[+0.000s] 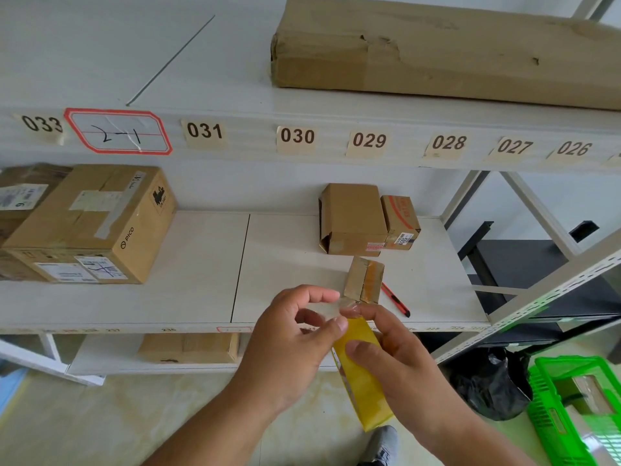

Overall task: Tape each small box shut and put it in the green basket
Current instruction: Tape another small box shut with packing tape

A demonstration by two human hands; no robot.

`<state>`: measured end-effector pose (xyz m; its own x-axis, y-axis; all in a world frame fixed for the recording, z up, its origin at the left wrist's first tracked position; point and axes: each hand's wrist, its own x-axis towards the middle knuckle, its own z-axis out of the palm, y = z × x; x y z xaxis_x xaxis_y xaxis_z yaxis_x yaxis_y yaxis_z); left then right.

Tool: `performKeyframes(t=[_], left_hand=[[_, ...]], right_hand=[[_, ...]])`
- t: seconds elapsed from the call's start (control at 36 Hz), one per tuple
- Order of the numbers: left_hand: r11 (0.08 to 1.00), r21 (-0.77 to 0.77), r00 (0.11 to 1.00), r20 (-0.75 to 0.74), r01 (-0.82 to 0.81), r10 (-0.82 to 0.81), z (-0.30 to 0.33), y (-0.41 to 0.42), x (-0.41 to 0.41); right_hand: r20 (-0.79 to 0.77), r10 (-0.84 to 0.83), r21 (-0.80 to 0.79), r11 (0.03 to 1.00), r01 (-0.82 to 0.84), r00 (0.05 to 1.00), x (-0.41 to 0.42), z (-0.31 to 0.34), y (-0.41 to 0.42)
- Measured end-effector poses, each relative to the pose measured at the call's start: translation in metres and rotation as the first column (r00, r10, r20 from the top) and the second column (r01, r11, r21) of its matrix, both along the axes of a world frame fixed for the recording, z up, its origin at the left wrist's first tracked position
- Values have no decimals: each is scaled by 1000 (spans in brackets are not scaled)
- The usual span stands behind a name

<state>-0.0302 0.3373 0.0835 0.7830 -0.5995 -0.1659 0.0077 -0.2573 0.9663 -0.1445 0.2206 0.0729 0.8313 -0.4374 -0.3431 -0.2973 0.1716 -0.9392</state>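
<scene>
Nearby — red box cutter (pixel 396 299), black bag (pixel 490 385).

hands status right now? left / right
Left hand: pinching the clear free end of the tape.
Right hand: gripping the yellow tape roll.

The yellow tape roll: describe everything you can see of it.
The yellow tape roll shows edge-on as a glossy, translucent yellow band, held in the air below the front edge of the shelf. The right hand grips it, thumb lying across its outer face. The left hand pinches a clear strip of tape pulled off its top end. Its core is hidden.
</scene>
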Motion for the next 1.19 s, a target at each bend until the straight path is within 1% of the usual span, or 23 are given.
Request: performKeyframes(t=[0.06,0.19,0.36,0.42,0.47,0.53,0.56,0.61,0.67,0.75,0.81,0.83,0.86,0.92,0.94,0.97,1.03,1.08,1.19], left_hand=[[1000,-19,1000,14,-17,17,0,0,1],[999,-36,999,-46,-13,12,0,-3,7],[983,-169,972,-232,-70,29,7,-9,7],[981,-179,962,-273,-77,25,8,-11,9],[983,-165,961,-275,-77,30,7,-12,11],[987,-143,973,-229,-67,33,7,-12,14],[991,-121,986,-165,-56,35,6,-12,15],[998,-59,999,24,-21,23,3,-11,17],[1000,-11,985,174,0,2,2,-9,18],[999,17,948,316,-26,20,1,-7,15],[997,5,919,388,-80,72,0,-5,13],[994,-13,894,438,-105,100,0,-2,12],[993,-34,850,513,-116,117,1,0,11],[996,-43,751,654,-77,87,3,5,9],[999,-26,726,686,-44,50,3,6,7],[1000,1,724,690,-16,11,3,7,5],[999,52,766,642,10,-41,3,6,4],[997,81,828,558,14,-57,2,4,5],[997,69,933,357,21,-45,7,2,7]], right_hand=[[-2,-2,2,1000,2,1000,0,1,-1],[-22,5,-13,1000,-5,1000,-1,5,-3],[-31,40,-4,999,-40,999,-2,6,-4],[-20,54,0,999,-54,998,-1,7,-6],[-11,62,3,998,-62,998,0,9,-7],[-8,65,-2,998,-65,998,1,10,-8],[-8,66,-5,998,-66,998,2,10,-8],[1,62,-5,998,-62,998,2,12,-8],[13,55,14,998,-55,998,2,13,-8],[22,43,40,998,-44,999,3,13,-7],[23,36,40,999,-37,999,2,13,-8],[25,34,39,999,-35,999,2,13,-8],[28,33,42,999,-34,999,2,13,-8],[34,31,50,998,-33,999,1,13,-10],[35,31,51,998,-32,999,1,13,-10],[36,32,47,998,-34,999,1,13,-11],[37,42,28,999,-43,998,1,12,-11],[41,53,11,998,-54,998,1,12,-10],[64,61,9,998,-62,996,3,14,-9]])
